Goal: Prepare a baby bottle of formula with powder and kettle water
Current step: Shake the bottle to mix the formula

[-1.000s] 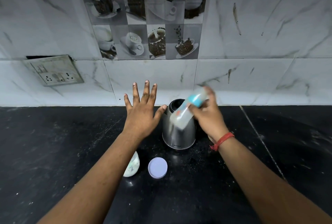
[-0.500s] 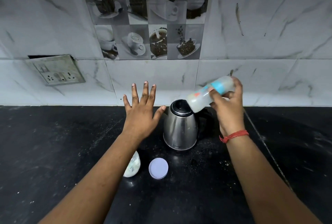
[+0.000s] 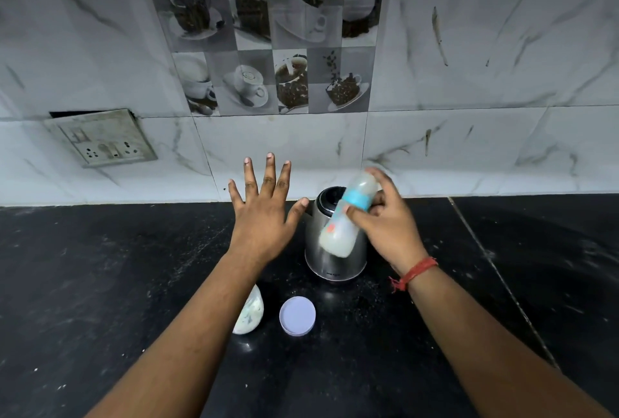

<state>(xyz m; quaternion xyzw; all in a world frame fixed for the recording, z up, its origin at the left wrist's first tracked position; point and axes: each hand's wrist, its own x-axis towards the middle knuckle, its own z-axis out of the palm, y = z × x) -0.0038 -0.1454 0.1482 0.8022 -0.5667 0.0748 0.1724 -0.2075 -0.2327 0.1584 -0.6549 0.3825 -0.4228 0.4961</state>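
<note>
My right hand [image 3: 390,226] grips a baby bottle [image 3: 345,220] with a blue collar and milky liquid inside. The bottle is tilted, its base pointing down-left, and it is blurred by motion in front of the steel kettle [image 3: 331,260]. The kettle stands on the black counter [image 3: 100,283] near the wall. My left hand [image 3: 264,210] hovers flat to the left of the kettle, fingers spread, holding nothing. A white powder jar [image 3: 249,315] sits partly hidden under my left forearm, and its round pale lid [image 3: 297,315] lies beside it.
A marble-tiled wall with coffee-cup picture tiles rises behind the counter. A loose socket plate [image 3: 100,139] hangs on the wall at the left. White specks of powder are scattered over the counter around the kettle.
My right hand has swung the bottle from up-right back down-left across the kettle, as in a shaking motion. My left hand has stayed in place.
</note>
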